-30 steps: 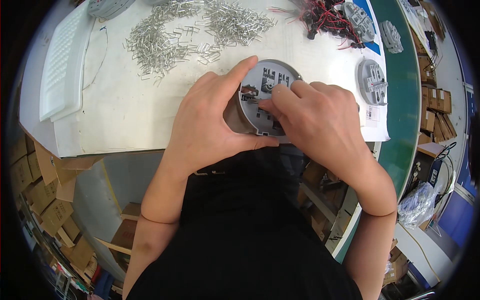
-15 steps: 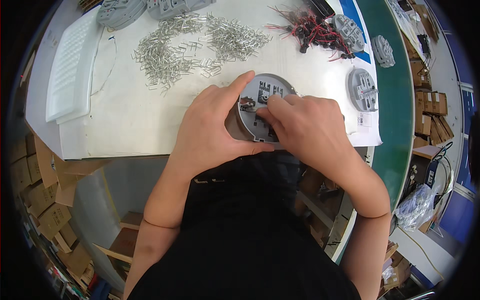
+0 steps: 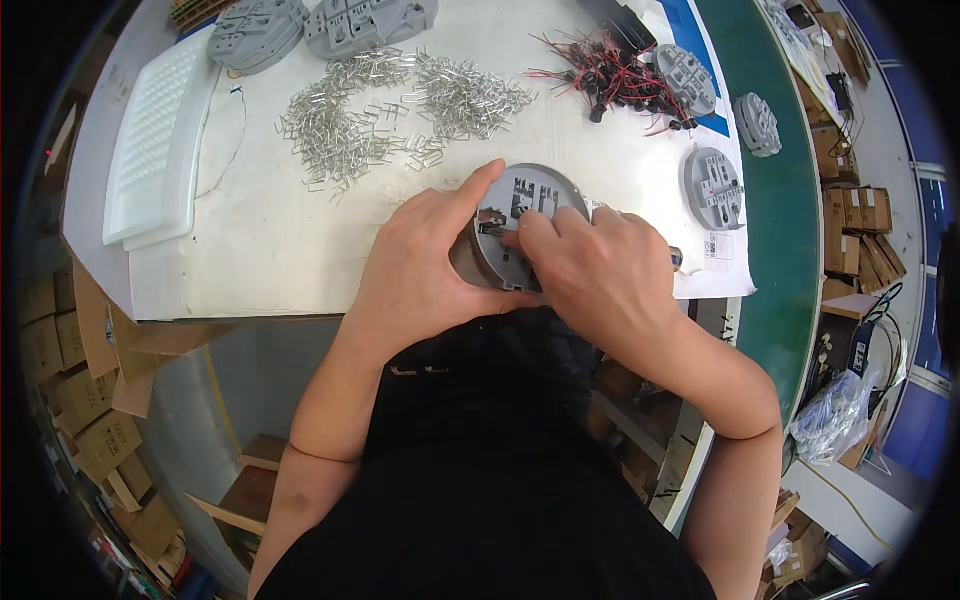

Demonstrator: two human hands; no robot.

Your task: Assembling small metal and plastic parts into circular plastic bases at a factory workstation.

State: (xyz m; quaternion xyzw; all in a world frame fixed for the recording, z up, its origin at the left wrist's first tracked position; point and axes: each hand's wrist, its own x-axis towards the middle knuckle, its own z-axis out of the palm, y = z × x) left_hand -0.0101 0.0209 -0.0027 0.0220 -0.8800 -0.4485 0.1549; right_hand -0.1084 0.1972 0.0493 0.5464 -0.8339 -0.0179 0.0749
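Observation:
Near the table's front edge, my left hand [image 3: 415,265] grips a round grey plastic housing [image 3: 553,183] by its left side. The thumb lies along its near edge and the forefinger along its rim. Inside the housing are dark slots and small metal parts [image 3: 491,219]. My right hand [image 3: 600,265] is closed over the housing's right half, its fingertips pinched together inside near those metal parts. What the fingertips hold is hidden. A small dark, rounded end [image 3: 677,259] shows beyond the right hand's outer side; I cannot tell what it belongs to.
Heaps of bent metal pins [image 3: 340,130] lie on the white tabletop [image 3: 250,270]. Black parts with red wires [image 3: 620,80] sit at the far right, near several grey round housings [image 3: 714,188]. A white ribbed tray [image 3: 160,145] and stacked grey housings [image 3: 257,35] stand at left.
My right hand has rolled over and shifted slightly, and the dark rounded end now shows beside it. The left hand keeps its hold on the housing. The whole view has shifted slightly.

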